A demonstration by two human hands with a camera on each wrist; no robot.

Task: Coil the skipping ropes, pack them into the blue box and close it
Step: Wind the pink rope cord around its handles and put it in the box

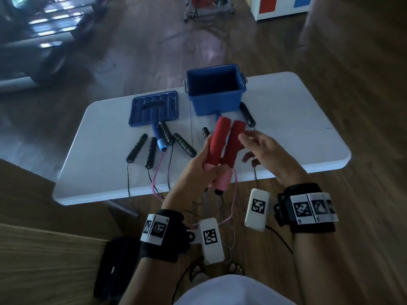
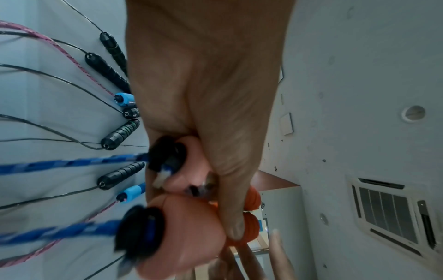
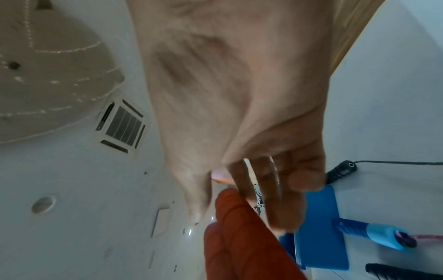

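Head view showed the left hand [image 1: 199,170] wrapped around the lower ends of two red rope handles [image 1: 224,142], holding them side by side above the near edge of the white surface [image 1: 286,119], their tops tilted away from the person. The grip was closed on both handles, thumb across the front; the left wrist view confirmed the thumb [image 2: 230,208] pressing over the pink handle ends. The right hand [image 1: 267,155] hovered just beside the handles with its fingers loosely spread, holding nothing, its fingertips near the right handle's upper part. Blue cords [image 2: 59,163] ran from the handle ends down off the surface's edge. The blue box [image 1: 214,91] stood open at the far side, and its lid [image 1: 154,107] lay flat to its left. Several black handles [image 1: 150,153] and one blue handle [image 1: 159,139] lay between the lid and the near edge, their cords trailing over it.
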